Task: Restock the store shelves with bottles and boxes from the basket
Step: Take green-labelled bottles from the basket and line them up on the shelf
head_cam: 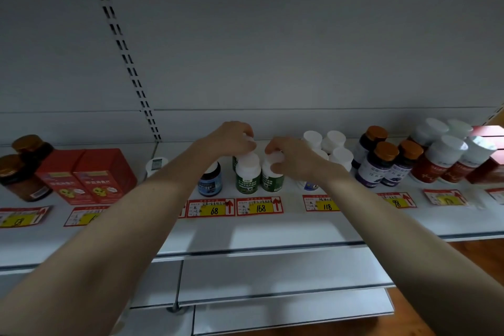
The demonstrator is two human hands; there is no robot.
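A single head-worn view looks forward and slightly down, close to a shelf (272,229). Both forearms reach away from the lens, with the left hand (231,139) and right hand (291,157) near frame centre.

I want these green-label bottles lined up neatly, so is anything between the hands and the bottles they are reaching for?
Nothing visible is. The left hand is already on the white cap of a rear green-label bottle, and the right hand grips the cap of the front right green-label bottle. The front left bottle stands free below the left hand.
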